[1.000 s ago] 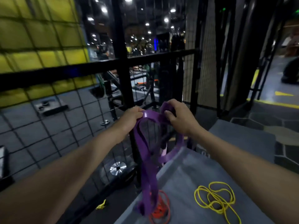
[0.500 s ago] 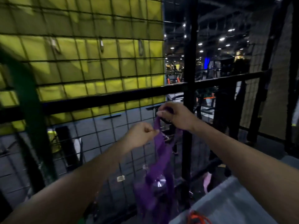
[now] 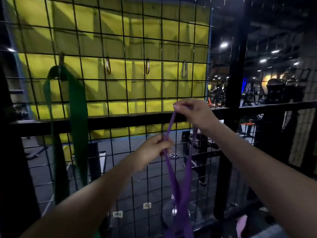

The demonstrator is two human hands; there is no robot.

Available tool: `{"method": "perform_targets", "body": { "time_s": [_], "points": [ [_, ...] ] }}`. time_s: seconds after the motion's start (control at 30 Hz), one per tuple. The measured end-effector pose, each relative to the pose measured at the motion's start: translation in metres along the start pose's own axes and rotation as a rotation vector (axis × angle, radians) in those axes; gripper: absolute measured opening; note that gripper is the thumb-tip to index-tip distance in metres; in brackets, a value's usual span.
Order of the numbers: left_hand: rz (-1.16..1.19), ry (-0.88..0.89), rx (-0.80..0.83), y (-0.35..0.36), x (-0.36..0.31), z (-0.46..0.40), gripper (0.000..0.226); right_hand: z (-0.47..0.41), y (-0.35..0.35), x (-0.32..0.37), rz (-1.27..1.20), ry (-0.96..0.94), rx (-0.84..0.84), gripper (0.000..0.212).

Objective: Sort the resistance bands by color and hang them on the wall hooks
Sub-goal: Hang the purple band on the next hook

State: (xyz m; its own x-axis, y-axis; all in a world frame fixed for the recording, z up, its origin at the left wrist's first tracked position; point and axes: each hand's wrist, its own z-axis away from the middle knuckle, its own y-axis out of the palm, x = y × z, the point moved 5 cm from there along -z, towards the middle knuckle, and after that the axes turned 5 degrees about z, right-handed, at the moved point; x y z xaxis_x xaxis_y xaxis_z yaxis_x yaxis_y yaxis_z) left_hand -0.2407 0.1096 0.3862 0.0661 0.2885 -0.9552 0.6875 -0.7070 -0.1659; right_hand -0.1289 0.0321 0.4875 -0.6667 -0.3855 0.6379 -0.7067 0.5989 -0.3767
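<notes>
A purple resistance band (image 3: pixel 178 188) hangs in a long loop in front of the wire grid wall (image 3: pixel 120 40). My right hand (image 3: pixel 193 114) pinches its top end, raised to about the height of the black crossbar. Lower and to the left, my left hand (image 3: pixel 154 150) grips one strand of the same band. A green band (image 3: pixel 77 117) hangs from the leftmost carabiner hook (image 3: pixel 60 60). Three bare carabiner hooks are clipped to the grid further right: an orange one (image 3: pixel 108 66), another orange one (image 3: pixel 147 67) and a silver one (image 3: pixel 184 69).
A thick black crossbar (image 3: pixel 128 119) runs across the grid at mid height, and a black post (image 3: pixel 237 57) stands right of the yellow panel. Gym equipment and weight plates lie behind the mesh. A grey surface corner (image 3: pixel 267 232) shows at the bottom right.
My view has tilted up and left, off the grey surface with the yellow and orange bands. Both hands lifted the purple band toward the hooks; the right hand is now higher than the left.
</notes>
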Motion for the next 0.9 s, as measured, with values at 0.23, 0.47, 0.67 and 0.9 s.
{"method": "perform_targets", "body": {
  "time_s": [0.23,0.47,0.67,0.9],
  "points": [
    [0.070,0.297,-0.260,-0.075,-0.057,-0.002,0.018,-0.011,-0.004,-0.010,0.157,0.093,0.104,0.018],
    [-0.083,0.483,-0.376,-0.117,-0.118,-0.012,0.009,-0.033,0.025,0.006,0.121,0.039,0.145,0.012],
    [-0.212,0.527,-0.503,-0.155,-0.137,-0.013,0.012,-0.063,0.047,0.013,-0.069,0.037,0.120,0.004],
    [-0.328,0.584,-0.554,-0.185,-0.159,-0.016,0.014,-0.096,0.086,0.010,-0.148,0.021,0.156,0.036]
  ]
}}
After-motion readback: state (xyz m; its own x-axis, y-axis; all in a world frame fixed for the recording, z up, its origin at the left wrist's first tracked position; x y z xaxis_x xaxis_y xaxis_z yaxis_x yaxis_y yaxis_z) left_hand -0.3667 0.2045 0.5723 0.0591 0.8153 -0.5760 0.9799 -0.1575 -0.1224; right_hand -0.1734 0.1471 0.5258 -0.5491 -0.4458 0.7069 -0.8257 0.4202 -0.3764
